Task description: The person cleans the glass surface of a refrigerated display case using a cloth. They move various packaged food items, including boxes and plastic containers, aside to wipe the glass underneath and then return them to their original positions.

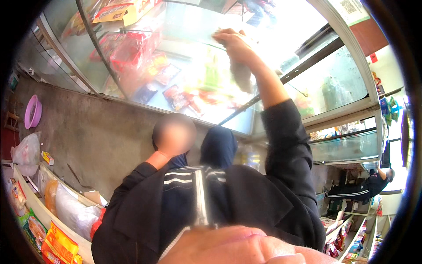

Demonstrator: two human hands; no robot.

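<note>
My right hand (237, 47) reaches out over the glass display counter (193, 22), at its bright top. Its fingers are bent and pressed together; glare hides what they hold, if anything. A dark reflection or shadow shows just below the hand. My left hand (173, 137) is low, in front of my knees, and a blur covers its fingers. Behind the glass lie red and clear plastic packaging (132, 53) and several small snack packets (176, 97). A yellow and red carton (123, 12) sits at the upper left of the counter.
A purple basin (33, 112) stands on the concrete floor (88, 127) at the left. A shelf at the lower left holds plastic bags (77, 215) and an orange packet (59, 244). Another glass case (347, 147) extends right, where another person (369, 187) stands near stocked shelves.
</note>
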